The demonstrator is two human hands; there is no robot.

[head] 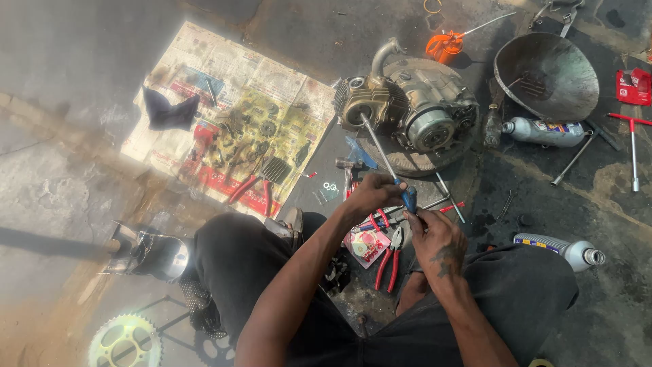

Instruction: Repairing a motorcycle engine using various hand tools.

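Both my left hand point(372, 196) and right hand point(435, 234) clamp the blue handle of the screwdriver point(387, 163), tip in the cylinder of the engine point(407, 109). Risk: oily fingers slip, shaft skids off, gouging the bore.

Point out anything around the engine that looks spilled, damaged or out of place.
Dark wet-looking stains spread over the ground right of the engine, around a grey bottle lying on its side; whether it leaked, I cannot tell. Both hands, left hand and right hand, grip a blue-handled screwdriver. Nothing looks broken.
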